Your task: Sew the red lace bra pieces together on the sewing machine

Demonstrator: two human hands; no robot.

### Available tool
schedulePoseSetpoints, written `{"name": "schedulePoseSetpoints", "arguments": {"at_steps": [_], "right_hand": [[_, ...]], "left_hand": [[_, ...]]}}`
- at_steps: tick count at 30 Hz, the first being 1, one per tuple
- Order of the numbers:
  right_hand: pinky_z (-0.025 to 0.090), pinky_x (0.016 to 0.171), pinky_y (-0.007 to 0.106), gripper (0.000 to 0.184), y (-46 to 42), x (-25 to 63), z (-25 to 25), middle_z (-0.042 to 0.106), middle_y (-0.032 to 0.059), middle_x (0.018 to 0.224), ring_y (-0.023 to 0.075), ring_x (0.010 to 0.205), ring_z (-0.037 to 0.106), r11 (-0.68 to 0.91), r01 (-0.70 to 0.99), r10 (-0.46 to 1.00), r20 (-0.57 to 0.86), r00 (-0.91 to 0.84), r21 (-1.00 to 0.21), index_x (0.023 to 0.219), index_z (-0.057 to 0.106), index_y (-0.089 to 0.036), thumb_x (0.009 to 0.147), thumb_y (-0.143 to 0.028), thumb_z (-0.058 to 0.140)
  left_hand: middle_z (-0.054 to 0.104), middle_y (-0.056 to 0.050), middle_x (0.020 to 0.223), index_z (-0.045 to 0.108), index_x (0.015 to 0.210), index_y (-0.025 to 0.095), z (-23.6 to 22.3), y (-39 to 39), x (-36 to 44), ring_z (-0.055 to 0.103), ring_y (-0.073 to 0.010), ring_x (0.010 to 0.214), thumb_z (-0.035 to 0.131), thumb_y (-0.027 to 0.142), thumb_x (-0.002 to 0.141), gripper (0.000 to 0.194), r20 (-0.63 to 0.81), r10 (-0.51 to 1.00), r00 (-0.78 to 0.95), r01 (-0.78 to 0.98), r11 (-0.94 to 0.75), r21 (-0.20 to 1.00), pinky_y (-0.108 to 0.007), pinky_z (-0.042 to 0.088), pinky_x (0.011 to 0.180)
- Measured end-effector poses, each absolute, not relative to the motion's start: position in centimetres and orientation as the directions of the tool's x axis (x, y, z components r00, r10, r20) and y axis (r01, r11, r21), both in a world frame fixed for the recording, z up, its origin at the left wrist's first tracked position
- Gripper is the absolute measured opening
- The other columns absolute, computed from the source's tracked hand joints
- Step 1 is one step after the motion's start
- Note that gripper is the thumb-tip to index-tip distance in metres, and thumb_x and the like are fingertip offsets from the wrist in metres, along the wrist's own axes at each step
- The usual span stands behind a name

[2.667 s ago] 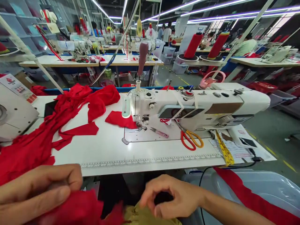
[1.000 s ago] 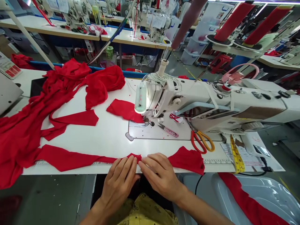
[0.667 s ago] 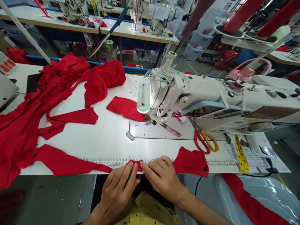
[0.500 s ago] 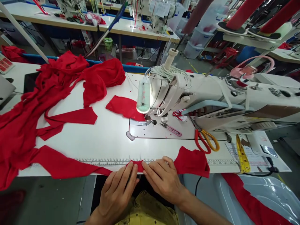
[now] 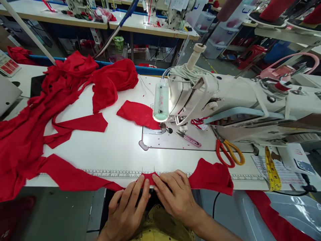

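Red strip held flat under both hands at 6 o'clock, at the table's near edge.
The red strip (image 5: 149, 178) is pressed down by the fingertips of the left hand (image 5: 129, 207), toward 7 o'clock, and of the right hand (image 5: 175, 195), between 5 and 6 o'clock; the fingers are extended and slightly parted, and whether the cloth is also pinched from below by the thumbs cannot be told. The printed ruler (image 5: 105, 174) is partly covered by the strip. At 9 o'clock, the white table (image 5: 120, 150) is covered by heaped red cloth (image 5: 27, 134). The sewing machine (image 5: 238, 97) is seen toward 3 o'clock, with pink snips (image 5: 192, 140) and scissors (image 5: 230, 154) laid toward 4 o'clock; the yellow tape measure (image 5: 273, 172) is placed farther out, between 3 and 4.
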State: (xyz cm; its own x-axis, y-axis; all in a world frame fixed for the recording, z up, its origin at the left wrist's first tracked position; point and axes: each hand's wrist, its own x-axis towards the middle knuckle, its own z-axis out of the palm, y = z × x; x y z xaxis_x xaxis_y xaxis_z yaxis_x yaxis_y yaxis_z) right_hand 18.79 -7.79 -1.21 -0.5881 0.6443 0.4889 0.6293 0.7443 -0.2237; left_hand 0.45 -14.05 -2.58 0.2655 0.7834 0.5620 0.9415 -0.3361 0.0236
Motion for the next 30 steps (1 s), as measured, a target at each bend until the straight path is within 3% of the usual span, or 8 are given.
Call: {"name": "schedulePoseSetpoints", "arguments": {"at_steps": [5, 12, 25, 30], "right_hand": [[0.039, 0.091, 0.04, 0.025, -7.72, 18.71, -1.2, 0.072, 0.0069, 0.094, 0.0174, 0.085, 0.062, 0.745, 0.623, 0.646, 0.489, -0.586, -0.236, 0.119, 0.066, -0.014, 0.095, -0.015, 0.058], [0.041, 0.093, 0.04, 0.033, -7.94, 18.79, -1.51, 0.07, 0.0057, 0.094, 0.0183, 0.088, 0.064, 0.729, 0.642, 0.661, 0.487, -0.57, -0.238, 0.123, 0.065, -0.017, 0.09, -0.013, 0.064], [0.038, 0.096, 0.04, 0.026, -7.89, 18.6, -1.22, 0.072, 0.0055, 0.094, 0.0166, 0.087, 0.062, 0.718, 0.648, 0.676, 0.48, -0.56, -0.256, 0.119, 0.066, -0.016, 0.094, -0.014, 0.058], [0.038, 0.095, 0.04, 0.026, -7.8, 18.67, -1.21, 0.071, 0.0054, 0.094, 0.0167, 0.086, 0.061, 0.718, 0.646, 0.677, 0.478, -0.56, -0.26, 0.119, 0.066, -0.016, 0.094, -0.015, 0.057]], "left_hand": [[0.07, -0.006, 0.127, 0.068, 0.125, 0.019, -2.97, -14.07, 0.37, 0.067, -0.0193, 0.102, 0.059, 0.022, 0.096, 0.03, 0.56, 0.788, 0.255, 0.944, -0.328, 0.031, -0.034, 0.038, 0.083], [0.069, -0.004, 0.128, 0.069, 0.123, 0.022, -3.12, -13.95, 0.26, 0.068, -0.0176, 0.103, 0.056, 0.021, 0.096, 0.03, 0.575, 0.78, 0.247, 0.943, -0.329, 0.041, -0.034, 0.036, 0.095], [0.07, -0.005, 0.127, 0.069, 0.123, 0.02, -3.17, -13.81, -0.19, 0.067, -0.0174, 0.102, 0.049, 0.012, 0.098, 0.034, 0.563, 0.78, 0.273, 0.93, -0.365, 0.054, -0.034, 0.037, 0.085], [0.071, -0.005, 0.126, 0.07, 0.122, 0.02, -3.44, -13.7, 0.07, 0.067, -0.0174, 0.101, 0.05, 0.011, 0.097, 0.032, 0.572, 0.785, 0.239, 0.927, -0.36, 0.106, -0.034, 0.037, 0.089]]}}
